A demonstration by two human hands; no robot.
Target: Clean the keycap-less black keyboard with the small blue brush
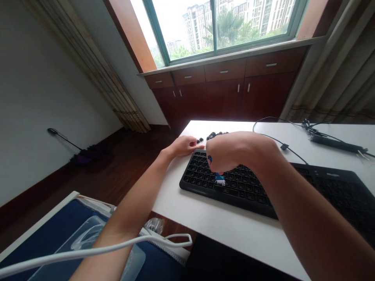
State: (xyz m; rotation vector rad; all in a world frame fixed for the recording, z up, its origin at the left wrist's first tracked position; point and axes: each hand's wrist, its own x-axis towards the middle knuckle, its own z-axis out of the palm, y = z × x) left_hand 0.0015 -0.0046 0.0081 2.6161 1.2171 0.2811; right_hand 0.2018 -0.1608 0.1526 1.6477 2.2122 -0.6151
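Closely at work: a brush in one hand over a dark keyboard

The long black plastic keyboard [246,188] has a matte, rounded-edge frame, and its left part shows tight rows of small squarish sockets with raised rims. A wide rectangular slot sits near the front edge, and pale lettering, too small to read, marks the upper right. It lies flat on the smooth white worktop [225,228], slanting from the far left toward the near right.

The right hand [227,150] is above the keyboard's left half, its forearm crossing over the middle and hiding part of it. Its fingers are closed in a fist around a small blue brush with white bristles [220,179], which points down onto the sockets just behind the wide slot. The left hand [184,145] is by the keyboard's far left corner, loosely open, with its fingers curled and its thumb stretched along the far edge; whether it presses on the frame I cannot tell.

Beyond the hands, small glossy black blocky pieces [215,135] lie in a loose cluster, partly hidden by the right hand. A thin, flexible black cable [295,152] curves across the worktop to the keyboard's back edge.
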